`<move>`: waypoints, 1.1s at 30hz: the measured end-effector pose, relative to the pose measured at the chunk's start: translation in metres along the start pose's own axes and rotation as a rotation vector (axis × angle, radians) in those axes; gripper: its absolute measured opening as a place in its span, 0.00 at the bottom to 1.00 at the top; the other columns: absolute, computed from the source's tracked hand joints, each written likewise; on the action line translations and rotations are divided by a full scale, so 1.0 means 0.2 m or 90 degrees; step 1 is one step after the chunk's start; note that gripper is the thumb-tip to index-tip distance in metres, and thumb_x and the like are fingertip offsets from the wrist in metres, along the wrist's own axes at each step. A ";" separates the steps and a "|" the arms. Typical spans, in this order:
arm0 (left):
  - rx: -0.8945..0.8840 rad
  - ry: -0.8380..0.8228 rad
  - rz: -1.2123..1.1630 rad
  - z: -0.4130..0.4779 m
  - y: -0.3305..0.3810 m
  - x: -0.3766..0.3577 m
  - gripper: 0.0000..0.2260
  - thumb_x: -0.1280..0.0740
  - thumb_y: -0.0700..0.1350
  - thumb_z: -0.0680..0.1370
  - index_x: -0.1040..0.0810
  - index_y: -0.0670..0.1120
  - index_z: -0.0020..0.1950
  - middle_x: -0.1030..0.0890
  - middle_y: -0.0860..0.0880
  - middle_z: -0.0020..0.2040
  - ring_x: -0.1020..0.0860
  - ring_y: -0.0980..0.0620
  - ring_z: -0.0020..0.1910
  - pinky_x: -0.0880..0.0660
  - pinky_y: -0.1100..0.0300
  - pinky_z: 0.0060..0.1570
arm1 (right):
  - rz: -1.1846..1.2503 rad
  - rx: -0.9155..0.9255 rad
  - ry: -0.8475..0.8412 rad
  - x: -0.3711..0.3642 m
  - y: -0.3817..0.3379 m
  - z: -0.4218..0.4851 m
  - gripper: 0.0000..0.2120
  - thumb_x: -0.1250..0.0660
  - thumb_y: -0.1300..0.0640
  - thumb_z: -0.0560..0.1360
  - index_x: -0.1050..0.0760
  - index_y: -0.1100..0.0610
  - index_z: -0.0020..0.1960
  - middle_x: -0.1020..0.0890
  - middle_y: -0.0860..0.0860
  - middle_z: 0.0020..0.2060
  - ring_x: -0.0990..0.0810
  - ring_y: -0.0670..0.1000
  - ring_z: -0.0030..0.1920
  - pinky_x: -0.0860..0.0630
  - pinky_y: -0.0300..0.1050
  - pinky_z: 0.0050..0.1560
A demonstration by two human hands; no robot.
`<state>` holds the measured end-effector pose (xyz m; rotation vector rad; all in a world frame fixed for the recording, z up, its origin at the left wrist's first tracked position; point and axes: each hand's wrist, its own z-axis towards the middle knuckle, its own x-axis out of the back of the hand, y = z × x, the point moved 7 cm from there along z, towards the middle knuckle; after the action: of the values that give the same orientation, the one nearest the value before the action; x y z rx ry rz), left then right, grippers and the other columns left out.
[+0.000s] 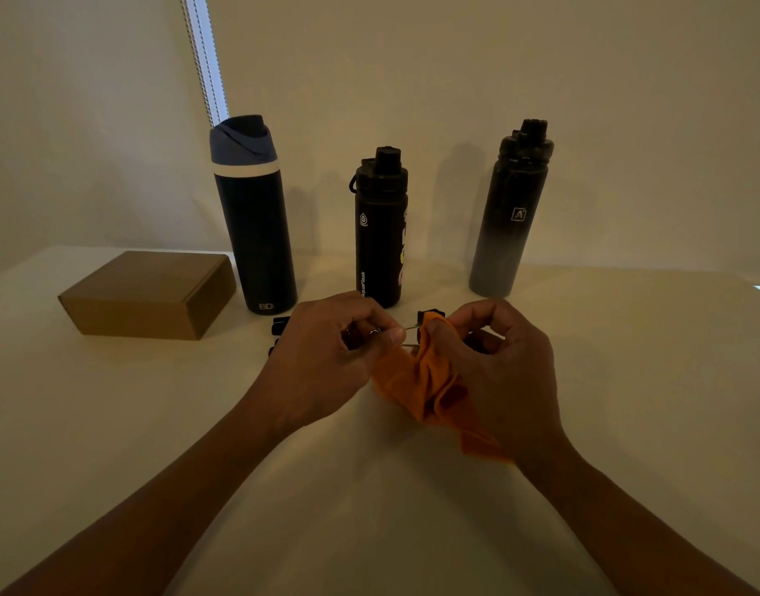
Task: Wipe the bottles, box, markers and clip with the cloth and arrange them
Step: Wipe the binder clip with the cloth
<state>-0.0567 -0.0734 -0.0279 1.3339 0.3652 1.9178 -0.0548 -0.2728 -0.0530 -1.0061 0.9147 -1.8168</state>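
- Left hand (326, 346) – you are holding it knuckles-up just above the table, fingers curled, thumb and forefinger pinching the wire handles of the clip (430, 315).
- Right hand (498, 363) – you are gripping the orange cloth (421, 380) with curled fingers, pressing a fold of it against the clip's black body; the rest of the cloth is hanging below your palm.
- Clip – it is sitting between your two hands, lifted off the surface, in front of the middle bottle (380, 234).
- Markers (280, 325) – two black ends are showing on the table just left of your left hand; the rest is lying hidden behind it.
- Blue-lidded bottle (258, 234), middle bottle and grey-fading bottle (509, 225) – all are standing upright in a row near the wall, well apart.
- Box (150, 290) – brown cardboard, closed, is lying just beside the blue-lidded bottle, on its left.
- Table (369, 488) – pale, dimly lit, is meeting a plain wall (455, 79); a bright strip of window (204, 58) is showing behind the blue-lidded bottle.
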 end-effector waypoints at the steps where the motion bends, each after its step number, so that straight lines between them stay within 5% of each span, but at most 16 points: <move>1: -0.003 -0.001 0.001 0.00 0.00 -0.01 0.03 0.30 0.52 0.78 0.18 0.57 0.51 0.21 0.62 0.45 0.21 0.62 0.45 0.27 0.74 0.43 | 0.005 -0.004 0.013 0.00 0.00 0.00 0.10 0.25 0.43 0.71 0.21 0.47 0.45 0.16 0.41 0.39 0.16 0.43 0.41 0.17 0.41 0.46; 10: 0.018 0.056 -0.019 -0.01 -0.03 0.01 0.02 0.29 0.51 0.78 0.20 0.59 0.48 0.19 0.59 0.44 0.22 0.64 0.47 0.26 0.75 0.46 | -0.003 -0.016 -0.110 -0.05 0.01 -0.03 0.09 0.24 0.46 0.71 0.21 0.47 0.44 0.15 0.45 0.37 0.15 0.47 0.35 0.17 0.43 0.36; 16: 0.021 0.100 -0.017 0.00 -0.03 0.06 0.01 0.29 0.51 0.79 0.18 0.56 0.49 0.19 0.60 0.42 0.21 0.64 0.45 0.26 0.74 0.44 | 0.004 -0.018 -0.158 -0.05 0.02 -0.04 0.08 0.22 0.48 0.70 0.20 0.46 0.46 0.14 0.46 0.38 0.15 0.47 0.37 0.16 0.47 0.39; 25: 0.006 0.065 0.015 -0.01 -0.01 0.00 0.03 0.30 0.52 0.78 0.19 0.56 0.50 0.21 0.61 0.42 0.21 0.63 0.44 0.28 0.77 0.42 | 0.004 0.016 -0.115 -0.04 -0.04 -0.04 0.08 0.23 0.45 0.70 0.19 0.45 0.46 0.15 0.44 0.36 0.15 0.46 0.36 0.16 0.46 0.35; 33: -0.012 0.019 0.020 -0.04 0.03 -0.07 0.01 0.30 0.50 0.79 0.19 0.55 0.49 0.22 0.61 0.43 0.22 0.63 0.42 0.28 0.77 0.44 | 0.002 0.017 -0.050 0.00 -0.03 0.01 0.07 0.24 0.47 0.71 0.19 0.47 0.46 0.15 0.42 0.37 0.15 0.44 0.38 0.17 0.40 0.41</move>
<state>-0.0644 -0.0864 -0.0367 1.3073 0.3416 1.9633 -0.0543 -0.2712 -0.0475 -1.0507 0.8432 -1.7694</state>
